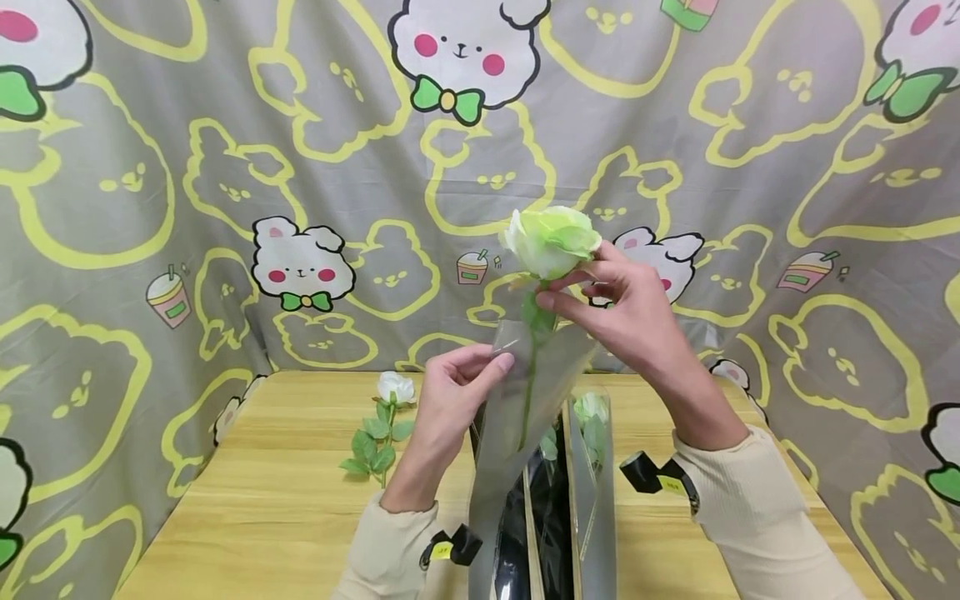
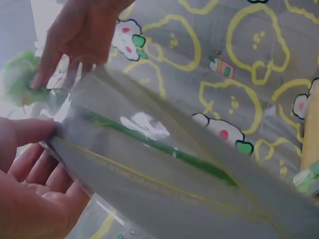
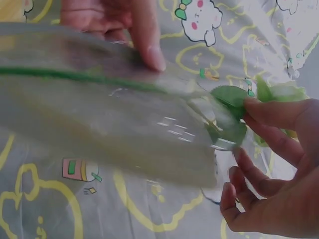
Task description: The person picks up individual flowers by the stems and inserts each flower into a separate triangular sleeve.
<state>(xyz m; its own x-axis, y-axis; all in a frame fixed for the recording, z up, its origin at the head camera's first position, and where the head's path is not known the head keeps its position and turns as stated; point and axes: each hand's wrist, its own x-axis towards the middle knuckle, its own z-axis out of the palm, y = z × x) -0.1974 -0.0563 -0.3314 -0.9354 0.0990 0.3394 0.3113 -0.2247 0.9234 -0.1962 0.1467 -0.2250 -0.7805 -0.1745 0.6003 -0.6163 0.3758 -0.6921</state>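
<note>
Fabric backdrop, grey and printed with yellow animal outlines and white rabbits wearing green bow ties, hangs in folds behind and on both sides. In front of it stands a light wood-grained tabletop. Two cream long sleeves reach in over it, one from either side.

Between the forearms, a translucent grey plastic flower wrapper is held up at a slant, its mouth towards the top. Lower down, partly hidden by it, long black wrappers with pale edges lie on the tabletop next to a long grey wrapper that holds a whitish-green flower.

The pale green and white rose is in the air, its bloom above the wrapper's mouth and its green stem running down inside. A white rose with green leaves lies on the tabletop, left of the wrappers.

The right hand pinches the raised rose just under its bloom; the left hand grips the wrapper's edge between thumb and fingers. Small black devices with yellow labels sit at the wrists. Fine gold lettering, partly blurred, follows a gold line on the wrapper.
</note>
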